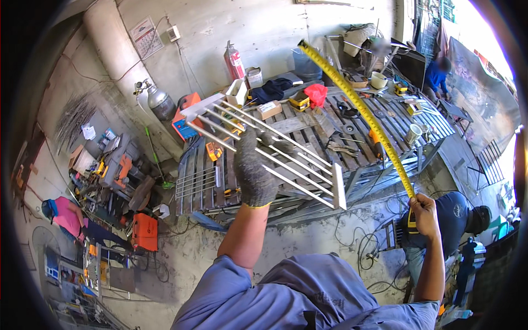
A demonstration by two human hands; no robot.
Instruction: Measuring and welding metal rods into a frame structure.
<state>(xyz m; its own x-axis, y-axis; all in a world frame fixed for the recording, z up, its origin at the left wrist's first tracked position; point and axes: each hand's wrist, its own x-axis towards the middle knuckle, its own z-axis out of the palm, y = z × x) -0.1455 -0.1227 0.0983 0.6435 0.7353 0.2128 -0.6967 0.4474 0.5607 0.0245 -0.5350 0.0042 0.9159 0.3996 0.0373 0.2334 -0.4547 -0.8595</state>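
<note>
My left hand (256, 179), in a dark knitted glove, is closed around the bars of a small metal grille (339, 187). The grille is held tilted above the bench, several thin rods running between two flat end bars. Out to the right, my bare right hand (425, 214) grips a tape measure. Its yellow blade (366, 113) is drawn far out, slanting up and to the left, with the free end over the back of the bench. The tape's case is partly hidden by my fingers. Blade and grille appear apart.
A slatted metal workbench (195, 199) carries another grille (197, 184), a red cloth (315, 95), boxes and tools. Behind stand a fire extinguisher (234, 61) and a gas cylinder (160, 103). One person (445, 217) crouches close to my right hand; others work at far left and far right. Cables (366, 247) lie on the floor.
</note>
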